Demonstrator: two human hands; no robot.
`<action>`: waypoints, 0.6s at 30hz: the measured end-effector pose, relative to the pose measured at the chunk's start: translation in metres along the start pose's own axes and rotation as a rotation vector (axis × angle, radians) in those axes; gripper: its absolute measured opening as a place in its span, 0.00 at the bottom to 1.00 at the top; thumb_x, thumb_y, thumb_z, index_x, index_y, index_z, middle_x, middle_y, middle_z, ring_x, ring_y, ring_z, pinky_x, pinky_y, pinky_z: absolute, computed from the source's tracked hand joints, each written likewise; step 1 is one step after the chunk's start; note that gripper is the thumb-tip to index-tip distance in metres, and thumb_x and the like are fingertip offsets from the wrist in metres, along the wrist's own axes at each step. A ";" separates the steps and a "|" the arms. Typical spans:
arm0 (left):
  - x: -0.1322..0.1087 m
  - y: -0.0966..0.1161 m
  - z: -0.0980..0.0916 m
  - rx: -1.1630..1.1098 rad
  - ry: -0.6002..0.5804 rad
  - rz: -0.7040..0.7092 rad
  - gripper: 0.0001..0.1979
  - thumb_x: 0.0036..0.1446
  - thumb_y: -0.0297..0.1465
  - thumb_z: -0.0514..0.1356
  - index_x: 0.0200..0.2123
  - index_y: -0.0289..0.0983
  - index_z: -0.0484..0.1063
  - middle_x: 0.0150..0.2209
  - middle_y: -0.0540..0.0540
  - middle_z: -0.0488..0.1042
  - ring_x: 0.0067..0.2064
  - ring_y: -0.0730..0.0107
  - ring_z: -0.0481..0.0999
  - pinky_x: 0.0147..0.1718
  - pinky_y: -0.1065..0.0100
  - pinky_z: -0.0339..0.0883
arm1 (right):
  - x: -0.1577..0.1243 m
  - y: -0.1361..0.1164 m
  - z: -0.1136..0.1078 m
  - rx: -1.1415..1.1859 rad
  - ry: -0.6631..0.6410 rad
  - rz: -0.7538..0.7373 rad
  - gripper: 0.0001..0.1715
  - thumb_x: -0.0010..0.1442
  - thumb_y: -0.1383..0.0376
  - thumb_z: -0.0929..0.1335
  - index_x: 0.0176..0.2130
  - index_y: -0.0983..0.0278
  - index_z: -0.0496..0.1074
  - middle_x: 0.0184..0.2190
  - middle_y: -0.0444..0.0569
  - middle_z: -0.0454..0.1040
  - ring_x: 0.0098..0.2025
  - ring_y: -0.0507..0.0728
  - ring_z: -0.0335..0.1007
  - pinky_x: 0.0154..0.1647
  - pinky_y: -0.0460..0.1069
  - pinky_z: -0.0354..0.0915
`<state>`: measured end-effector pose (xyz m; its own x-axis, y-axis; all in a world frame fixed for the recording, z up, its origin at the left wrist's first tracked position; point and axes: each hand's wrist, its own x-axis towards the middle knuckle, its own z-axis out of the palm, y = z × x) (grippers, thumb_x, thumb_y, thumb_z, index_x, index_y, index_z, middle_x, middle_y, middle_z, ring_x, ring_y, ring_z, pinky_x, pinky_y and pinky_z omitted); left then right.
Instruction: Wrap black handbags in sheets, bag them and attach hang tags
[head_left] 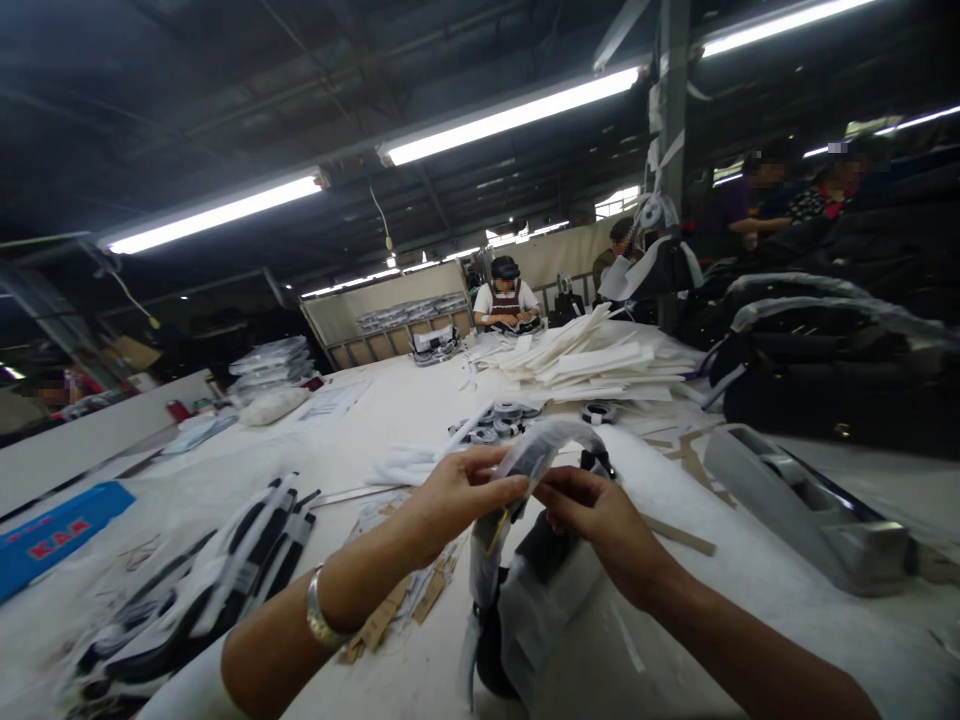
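A small black handbag (546,555), partly covered in pale translucent wrapping, stands on the white table in front of me. Its arched handle (556,437) is sheathed in the same translucent wrap. My left hand (480,485) is closed on the left side of this handle, thumb and fingers pinching the wrap. Close beside it, my right hand (600,515) has its fingertips pinched together at the underside of the handle. What exactly lies between the right fingertips is hidden. A thin yellowish strip (497,530) shows just below my left hand.
A grey tape dispenser (802,510) sits at right, near large black bags (832,390). Black-and-white straps (225,580) and a blue packet (67,535) lie at left. Beyond are tape rolls (495,422), a heap of white strips (592,365) and a seated person (506,298).
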<state>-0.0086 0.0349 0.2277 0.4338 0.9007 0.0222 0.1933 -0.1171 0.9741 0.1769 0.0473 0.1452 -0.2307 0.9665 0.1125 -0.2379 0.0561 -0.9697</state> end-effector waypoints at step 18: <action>-0.011 -0.003 0.017 0.640 0.244 0.321 0.21 0.60 0.35 0.63 0.57 0.45 0.73 0.61 0.43 0.68 0.66 0.54 0.61 0.62 0.58 0.60 | -0.001 0.001 0.010 0.241 0.067 0.134 0.26 0.40 0.51 0.80 0.40 0.54 0.81 0.53 0.48 0.77 0.60 0.70 0.67 0.56 0.59 0.70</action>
<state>0.0014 0.0186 0.2205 0.3624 0.8397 0.4045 0.5961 -0.5424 0.5920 0.1680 0.0436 0.1463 -0.2144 0.9761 -0.0354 -0.4290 -0.1266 -0.8944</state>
